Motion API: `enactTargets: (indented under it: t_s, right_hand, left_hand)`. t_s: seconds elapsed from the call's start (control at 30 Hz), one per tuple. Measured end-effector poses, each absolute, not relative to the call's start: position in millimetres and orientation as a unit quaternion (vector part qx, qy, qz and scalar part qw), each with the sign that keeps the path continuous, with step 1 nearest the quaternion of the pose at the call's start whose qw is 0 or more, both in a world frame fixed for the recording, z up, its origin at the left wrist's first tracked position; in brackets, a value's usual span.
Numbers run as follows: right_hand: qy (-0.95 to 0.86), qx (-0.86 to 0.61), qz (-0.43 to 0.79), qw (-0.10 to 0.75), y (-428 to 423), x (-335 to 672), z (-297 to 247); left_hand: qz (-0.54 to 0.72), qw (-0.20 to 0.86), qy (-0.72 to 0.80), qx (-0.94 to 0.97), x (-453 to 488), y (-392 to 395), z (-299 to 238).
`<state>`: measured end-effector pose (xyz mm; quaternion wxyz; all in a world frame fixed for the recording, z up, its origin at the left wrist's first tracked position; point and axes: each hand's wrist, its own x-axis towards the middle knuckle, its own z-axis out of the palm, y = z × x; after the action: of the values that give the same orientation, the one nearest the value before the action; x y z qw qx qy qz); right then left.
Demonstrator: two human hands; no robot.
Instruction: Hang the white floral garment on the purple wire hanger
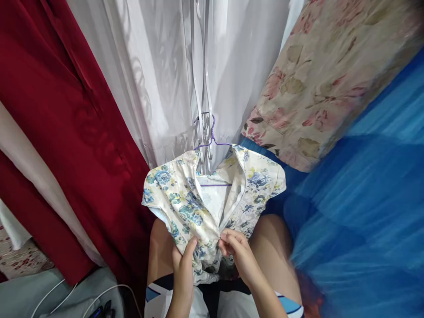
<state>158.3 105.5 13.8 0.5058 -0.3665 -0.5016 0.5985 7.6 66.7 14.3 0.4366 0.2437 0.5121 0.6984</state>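
A white shirt with blue and yellow flowers hangs on a purple wire hanger, draped down over my knees. My left hand grips the shirt's left front edge, with the thumb on top of the cloth. My right hand pinches the right front edge at the placket, fingers pressed together. Both hands meet at the shirt's centre opening, below the collar.
A white sheer curtain hangs behind the shirt, with a dark red curtain to the left. A floral cushion lies on a blue bedcover to the right. White cables lie at the lower left.
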Motion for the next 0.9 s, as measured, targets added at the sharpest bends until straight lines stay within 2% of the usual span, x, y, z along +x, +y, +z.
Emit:
enactTargets:
  t_s: [0.1, 0.17, 0.37, 0.73, 0.9]
  right_hand:
    - [-0.478, -0.397, 0.603, 0.500, 100.8, 174.2, 10.2]
    - [-0.491, -0.408, 0.613, 0.465, 101.1, 177.9, 10.7]
    - [-0.495, -0.410, 0.637, 0.426, 97.7, 166.1, 18.9]
    - [-0.457, -0.384, 0.681, 0.425, 87.4, 160.8, 21.9]
    - [-0.449, -0.393, 0.617, 0.514, 105.2, 164.0, 42.7]
  left_hand:
    - [0.775, 0.241, 0.495, 0.312, 18.3, 65.4, -2.4]
    - [0.761, 0.186, 0.493, 0.378, 32.6, 66.1, -17.8]
    - [0.628, 0.316, 0.463, 0.540, 56.9, 81.1, -43.0]
    - [0.600, 0.321, 0.445, 0.583, 54.9, 92.4, -35.8]
    - [0.558, 0.267, 0.442, 0.649, 50.5, 94.5, -27.1]
